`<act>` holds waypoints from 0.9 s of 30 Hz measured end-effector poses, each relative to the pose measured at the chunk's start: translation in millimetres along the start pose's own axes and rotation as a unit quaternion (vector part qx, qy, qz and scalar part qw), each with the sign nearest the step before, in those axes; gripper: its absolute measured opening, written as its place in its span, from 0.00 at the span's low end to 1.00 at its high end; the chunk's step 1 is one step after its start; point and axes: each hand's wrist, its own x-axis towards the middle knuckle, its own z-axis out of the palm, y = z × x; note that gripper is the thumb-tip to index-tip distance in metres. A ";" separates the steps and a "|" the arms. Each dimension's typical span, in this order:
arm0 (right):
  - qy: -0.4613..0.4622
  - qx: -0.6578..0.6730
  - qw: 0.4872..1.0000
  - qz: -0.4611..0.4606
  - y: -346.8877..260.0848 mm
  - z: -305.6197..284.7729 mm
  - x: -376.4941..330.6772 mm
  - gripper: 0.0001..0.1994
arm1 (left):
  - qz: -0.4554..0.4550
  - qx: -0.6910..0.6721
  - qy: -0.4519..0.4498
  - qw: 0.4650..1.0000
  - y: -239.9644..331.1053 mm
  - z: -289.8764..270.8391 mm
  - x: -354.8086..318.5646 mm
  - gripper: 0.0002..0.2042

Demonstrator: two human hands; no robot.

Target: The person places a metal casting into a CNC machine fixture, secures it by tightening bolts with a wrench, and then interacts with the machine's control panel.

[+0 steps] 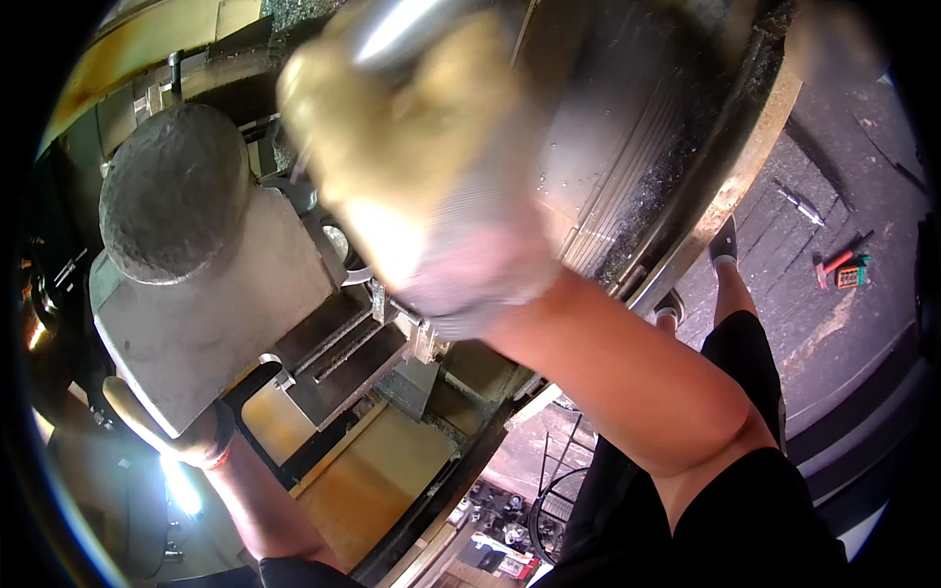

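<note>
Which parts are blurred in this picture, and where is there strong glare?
Head view: the right hand in a yellow-and-grey knitted glove is blurred, while the dark grey round disc looks sharper; head view, lower left: a bluish-white light glares; head view, top: a white streak shines.

"Where is the right hand (412, 162)?"
"Far out, about the middle, gloved and raised. Its fingers look curled, but blur hides how tightly."
"And the right forearm (618, 363)?"
"Bare, slanting from the near right toward the far left, the elbow (730, 431) bent."
"The left hand (196, 436)?"
"Nearer, well over to the left, gloved too and partly hidden. One digit points toward the far left; I can't tell how the rest sit."
"Left forearm (274, 505)?"
"Bare, rising from the near edge, leaning left toward the wrist."
</note>
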 end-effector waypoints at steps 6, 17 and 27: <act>-0.075 -0.069 0.993 0.055 -13.6 5.2 0.5 0.14 | -0.036 -0.005 0.017 0.999 0.5 -2.7 -6.9 0.14; -0.027 -0.037 0.997 0.066 -18.1 3.1 -2.7 0.14 | -0.071 -0.032 0.019 0.997 1.6 4.4 -6.2 0.16; 0.009 0.096 0.974 0.203 -38.6 -15.2 2.9 0.13 | -0.031 -0.032 -0.062 0.997 17.3 3.0 -3.6 0.11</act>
